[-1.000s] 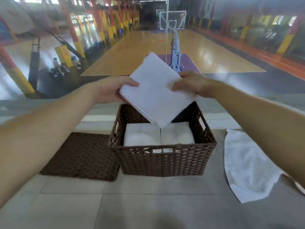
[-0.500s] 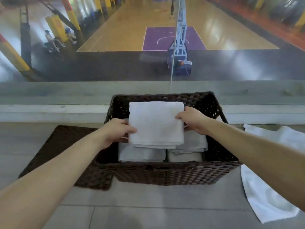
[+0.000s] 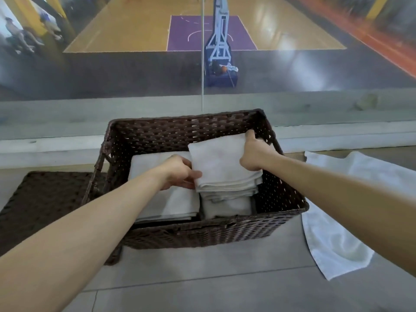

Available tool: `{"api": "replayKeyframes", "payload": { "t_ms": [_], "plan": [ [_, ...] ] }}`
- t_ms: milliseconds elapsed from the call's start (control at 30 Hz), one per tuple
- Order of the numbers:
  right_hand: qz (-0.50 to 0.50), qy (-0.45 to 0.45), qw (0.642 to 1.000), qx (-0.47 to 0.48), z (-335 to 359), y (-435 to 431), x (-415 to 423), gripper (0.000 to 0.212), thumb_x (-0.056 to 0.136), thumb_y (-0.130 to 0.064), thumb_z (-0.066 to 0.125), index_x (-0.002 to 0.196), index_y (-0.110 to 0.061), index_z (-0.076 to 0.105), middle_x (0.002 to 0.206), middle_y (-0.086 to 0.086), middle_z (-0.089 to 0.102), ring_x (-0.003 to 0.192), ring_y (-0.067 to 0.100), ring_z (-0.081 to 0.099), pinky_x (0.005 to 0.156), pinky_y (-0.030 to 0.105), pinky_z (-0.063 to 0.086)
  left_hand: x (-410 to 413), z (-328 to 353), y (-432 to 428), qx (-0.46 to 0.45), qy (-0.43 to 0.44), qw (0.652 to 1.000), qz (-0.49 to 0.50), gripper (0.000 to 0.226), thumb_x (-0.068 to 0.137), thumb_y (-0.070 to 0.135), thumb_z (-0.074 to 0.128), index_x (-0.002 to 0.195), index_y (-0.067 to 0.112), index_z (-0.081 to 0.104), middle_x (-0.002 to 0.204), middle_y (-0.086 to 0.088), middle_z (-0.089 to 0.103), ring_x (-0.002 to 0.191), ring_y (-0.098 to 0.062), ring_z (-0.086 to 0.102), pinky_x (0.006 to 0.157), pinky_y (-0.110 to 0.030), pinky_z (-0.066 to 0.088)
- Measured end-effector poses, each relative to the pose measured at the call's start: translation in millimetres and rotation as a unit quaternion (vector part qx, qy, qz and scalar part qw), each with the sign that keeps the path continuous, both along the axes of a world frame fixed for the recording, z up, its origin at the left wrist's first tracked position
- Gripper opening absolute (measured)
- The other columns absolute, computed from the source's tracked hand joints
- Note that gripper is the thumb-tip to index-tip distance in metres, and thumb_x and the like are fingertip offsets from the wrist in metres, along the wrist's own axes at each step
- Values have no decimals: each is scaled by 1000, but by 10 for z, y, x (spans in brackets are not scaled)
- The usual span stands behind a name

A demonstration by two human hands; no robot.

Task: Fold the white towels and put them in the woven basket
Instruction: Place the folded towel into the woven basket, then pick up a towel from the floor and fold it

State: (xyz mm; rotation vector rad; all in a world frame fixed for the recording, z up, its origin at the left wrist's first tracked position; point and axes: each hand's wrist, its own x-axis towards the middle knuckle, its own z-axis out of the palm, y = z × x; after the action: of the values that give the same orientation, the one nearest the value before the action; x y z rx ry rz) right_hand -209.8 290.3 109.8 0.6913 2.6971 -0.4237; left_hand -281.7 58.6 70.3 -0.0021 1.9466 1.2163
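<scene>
Folded towel [image 3: 222, 163] between left hand [image 3: 177, 172] and right hand [image 3: 254, 154]: plain white. Woven basket [image 3: 202, 235] around both: dark brown. Loose towel [image 3: 333, 239] right of both: white.

The folded towel [image 3: 221, 165] (earlier held aloft) now tops the basket's [image 3: 184, 129] right stack.

Basket [image 3: 202, 233] sits in front of me, lid [image 3: 45, 199] on its left, loose towel [image 3: 333, 233] on its right. Inside, folded towel [image 3: 220, 167] tops the right stack [image 3: 227, 206], left stack [image 3: 166, 203] beside it.

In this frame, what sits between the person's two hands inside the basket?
A folded white towel, seen in the head view. The left hand holds its left edge, the right hand its right edge, over the right stack in the basket.
</scene>
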Motion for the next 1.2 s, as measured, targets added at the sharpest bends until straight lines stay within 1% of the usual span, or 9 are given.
{"api": "replayKeyframes", "payload": {
  "t_ms": [133,200,333,433,533,667,833,933,1200],
  "plan": [
    [148,-38,972,178,-230,-101,69,70,91,-13,64,153,-3,32,152,28,25,132,46,48,99,48,55,-38,-162,66,-63,105,992,-36,105,79,12,96,160,20,30,134,-20,63,95,-41,78,83,-50,67],
    [232,-42,947,217,-381,-44,89,75,94,-30,64,158,-13,29,167,23,14,149,45,30,112,54,44,-71,-188,86,-177,283,928,-167,125,73,34,100,166,40,18,147,-12,44,123,-36,64,93,-47,61],
    [272,-143,939,152,-477,22,86,76,107,-38,47,169,-17,9,176,14,0,161,39,13,122,56,35,-72,-160,197,-323,419,777,-341,104,85,61,82,168,40,24,163,-10,22,149,-34,36,107,-50,51],
    [256,-46,957,127,-236,51,132,52,103,-37,53,149,-14,51,150,14,51,132,35,55,98,46,55,-23,64,343,-389,446,714,-375,92,86,60,82,161,31,39,153,-15,35,139,-37,47,103,-51,52],
    [138,194,971,25,188,179,392,29,97,-22,51,112,-19,76,113,1,75,101,22,68,85,35,58,130,325,567,-367,488,716,-339,64,93,50,79,146,22,57,140,-11,48,128,-34,55,97,-52,56],
    [-81,421,903,30,432,678,1145,31,89,-10,44,92,-20,72,88,-6,74,82,18,64,73,31,50,673,599,1100,-224,603,705,-300,38,104,38,64,134,15,64,132,-9,56,118,-31,60,86,-47,55],
    [-170,149,970,87,-858,1082,2176,16,98,-27,55,102,-16,67,106,4,70,96,30,67,77,39,55,1190,693,1563,-168,716,609,-297,50,109,45,42,119,5,69,117,-12,64,103,-32,62,84,-45,49],
    [-187,6,978,87,-1695,938,2667,56,98,-54,60,134,-12,56,132,8,60,125,33,56,96,46,52,1229,742,1468,-172,728,582,-319,46,109,48,42,126,13,67,118,-9,65,100,-31,65,79,-44,53],
    [-149,30,988,36,-1413,743,2660,13,99,-26,51,96,-14,50,110,15,68,100,39,63,74,38,40,1784,920,819,-168,705,592,-354,31,107,37,52,113,14,72,116,-6,63,98,-29,65,76,-44,55]
  ]
}}
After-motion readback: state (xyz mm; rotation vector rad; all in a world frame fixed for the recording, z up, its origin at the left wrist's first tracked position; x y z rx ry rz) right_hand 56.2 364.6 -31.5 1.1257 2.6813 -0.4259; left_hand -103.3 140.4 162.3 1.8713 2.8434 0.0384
